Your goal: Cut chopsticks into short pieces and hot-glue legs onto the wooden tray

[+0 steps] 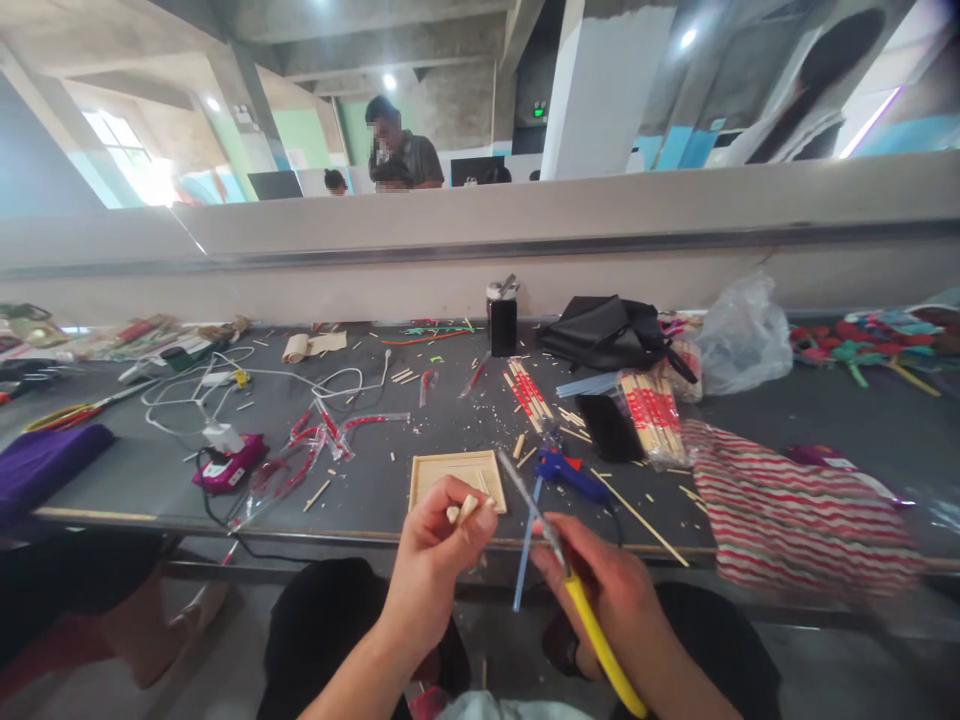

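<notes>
Crumpled wrappers: the red-and-clear strips [326, 430] lie on the dark table [375, 505], thin and probably slippery.
Left hand: my left hand [431, 550] is nearly closed, thumb and fingertips pinching a few short wooden pieces [467, 510] just above the tray's near edge; I can't tell exactly how many.
Wooden pieces: very light and stiff, I judge; best pinched mid-length, gently, since they could roll or slip.
Tray: the shallow wooden tray [448, 468] lies flat near the table edge, partly behind my left hand; light, rigid, thin-walled, best taken by opposite rims.
Blue stick: the translucent stick [521, 570] juts past the table edge; probably slightly bendy.
Right hand: my right hand [622, 590] is loosely curled round the yellow-handled tool [592, 625], its metal end pointing up and left. It looks firm and heavier than the wood; hold the handle.
Glue gun: the blue glue gun [574, 480] lies beyond my right hand; take its grip, away from the nozzle.
</notes>
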{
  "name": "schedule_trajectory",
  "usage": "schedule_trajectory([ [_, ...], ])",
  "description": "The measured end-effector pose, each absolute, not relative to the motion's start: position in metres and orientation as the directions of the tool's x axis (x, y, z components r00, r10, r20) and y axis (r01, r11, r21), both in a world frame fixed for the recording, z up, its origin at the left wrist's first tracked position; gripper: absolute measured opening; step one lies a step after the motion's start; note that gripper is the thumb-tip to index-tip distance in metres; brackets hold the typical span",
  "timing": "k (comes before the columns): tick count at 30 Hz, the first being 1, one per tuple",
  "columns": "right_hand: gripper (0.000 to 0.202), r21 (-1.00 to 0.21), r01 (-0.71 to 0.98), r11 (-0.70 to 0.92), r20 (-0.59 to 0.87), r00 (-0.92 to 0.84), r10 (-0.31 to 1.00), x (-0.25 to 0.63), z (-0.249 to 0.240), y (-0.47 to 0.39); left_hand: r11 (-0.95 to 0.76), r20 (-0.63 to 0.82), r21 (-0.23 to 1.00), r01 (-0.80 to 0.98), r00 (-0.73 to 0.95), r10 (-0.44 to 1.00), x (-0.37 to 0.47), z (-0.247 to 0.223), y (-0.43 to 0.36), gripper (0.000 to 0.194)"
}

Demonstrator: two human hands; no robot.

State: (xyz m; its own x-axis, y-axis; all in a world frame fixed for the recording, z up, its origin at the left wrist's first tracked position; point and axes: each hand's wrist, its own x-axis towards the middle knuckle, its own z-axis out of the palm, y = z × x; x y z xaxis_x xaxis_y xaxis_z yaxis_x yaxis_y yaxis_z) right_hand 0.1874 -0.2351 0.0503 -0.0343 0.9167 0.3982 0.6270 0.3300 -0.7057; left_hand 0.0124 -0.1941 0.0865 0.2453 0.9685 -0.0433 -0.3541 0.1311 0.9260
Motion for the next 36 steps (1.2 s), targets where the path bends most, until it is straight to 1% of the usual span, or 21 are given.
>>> schedule_trajectory([
  [2, 0.017, -0.730, 0.639, 0.241, 0.389, 0.099, 0.916, 0.196, 0.053, -0.229, 0.140, -0.072, 0.944, -0.300, 0.229, 0.971, 0.007, 0.079, -0.188, 0.025],
  [3, 0.020, -0.741, 0.639, 0.206, 0.377, 0.142, 0.915, 0.202, 0.054, -0.226, 0.142, -0.093, 0.962, -0.232, 0.207, 0.974, 0.004, 0.074, -0.183, 0.025],
  [4, 0.022, -0.741, 0.649, 0.173, 0.366, 0.174, 0.914, 0.208, 0.053, -0.223, 0.139, -0.114, 0.983, -0.121, 0.196, 0.974, 0.001, 0.069, -0.176, 0.025],
  [5, 0.024, -0.737, 0.657, 0.155, 0.360, 0.189, 0.914, 0.214, 0.052, -0.220, 0.102, -0.109, 0.994, 0.050, 0.166, 0.980, -0.002, 0.062, -0.169, 0.025],
  [6, 0.026, -0.731, 0.667, 0.145, 0.353, 0.187, 0.917, 0.219, 0.049, -0.217, 0.031, -0.067, 0.958, 0.284, 0.116, 0.991, -0.003, 0.056, -0.160, 0.024],
  [7, 0.027, -0.719, 0.682, 0.133, 0.345, 0.185, 0.920, 0.223, 0.046, -0.214, -0.045, -0.020, 0.843, 0.537, 0.115, 0.993, -0.003, 0.050, -0.151, 0.026],
  [8, 0.029, -0.705, 0.698, 0.123, 0.343, 0.183, 0.921, 0.226, 0.042, -0.212, -0.068, -0.009, 0.790, 0.609, 0.123, 0.992, -0.002, 0.045, -0.142, 0.025],
  [13, 0.031, -0.670, 0.739, 0.069, 0.278, 0.163, 0.947, 0.233, 0.022, -0.208, -0.092, -0.065, 0.620, 0.779, 0.168, 0.984, 0.018, 0.027, -0.108, 0.015],
  [15, 0.031, -0.650, 0.758, 0.048, 0.269, 0.170, 0.948, 0.237, 0.017, -0.210, -0.079, -0.108, 0.560, 0.825, 0.167, 0.980, 0.026, 0.023, -0.101, 0.018],
  [17, 0.032, -0.635, 0.772, 0.027, 0.263, 0.184, 0.947, 0.246, 0.013, -0.211, -0.064, -0.148, 0.523, 0.850, 0.165, 0.975, 0.031, 0.020, -0.097, 0.020],
  [19, 0.033, -0.636, 0.771, 0.004, 0.245, 0.196, 0.950, 0.256, 0.010, -0.212, -0.051, -0.178, 0.519, 0.853, 0.166, 0.970, 0.033, 0.018, -0.094, 0.018],
  [21, 0.034, -0.657, 0.754, -0.022, 0.220, 0.220, 0.950, 0.265, 0.010, -0.212, -0.037, -0.197, 0.543, 0.839, 0.170, 0.965, 0.034, 0.019, -0.092, 0.016],
  [23, 0.035, -0.726, 0.687, -0.020, 0.205, 0.244, 0.948, 0.267, 0.013, -0.209, -0.023, -0.209, 0.594, 0.804, 0.182, 0.961, 0.035, 0.024, -0.091, 0.017],
  [25, 0.037, -0.845, 0.535, 0.004, 0.176, 0.270, 0.946, 0.259, 0.018, -0.206, -0.012, -0.225, 0.671, 0.741, 0.219, 0.950, 0.036, 0.032, -0.092, 0.021],
  [27, 0.045, -0.959, 0.282, -0.023, 0.062, 0.291, 0.955, 0.243, 0.025, -0.201, 0.001, -0.250, 0.761, 0.649, 0.291, 0.923, 0.038, 0.042, -0.098, 0.026],
  [29, 0.057, -0.999, 0.018, -0.031, -0.026, 0.252, 0.967, 0.222, 0.032, -0.196, 0.025, -0.282, 0.835, 0.550, 0.387, 0.878, 0.038, 0.053, -0.107, 0.030],
  [31, 0.059, -0.989, -0.149, 0.011, -0.021, 0.210, 0.978, 0.204, 0.037, -0.189, 0.054, -0.298, 0.882, 0.469, 0.465, 0.834, 0.038, 0.063, -0.117, 0.035],
  [34, 0.055, -0.974, -0.223, 0.043, -0.001, 0.194, 0.981, 0.187, 0.040, -0.179, 0.186, -0.307, 0.947, 0.263, 0.563, 0.768, 0.035, 0.073, -0.129, 0.039],
  [36, 0.052, -0.974, -0.223, 0.039, 0.000, 0.172, 0.985, 0.181, 0.041, -0.175, 0.218, -0.302, 0.953, 0.212, 0.586, 0.752, 0.031, 0.075, -0.133, 0.037],
])
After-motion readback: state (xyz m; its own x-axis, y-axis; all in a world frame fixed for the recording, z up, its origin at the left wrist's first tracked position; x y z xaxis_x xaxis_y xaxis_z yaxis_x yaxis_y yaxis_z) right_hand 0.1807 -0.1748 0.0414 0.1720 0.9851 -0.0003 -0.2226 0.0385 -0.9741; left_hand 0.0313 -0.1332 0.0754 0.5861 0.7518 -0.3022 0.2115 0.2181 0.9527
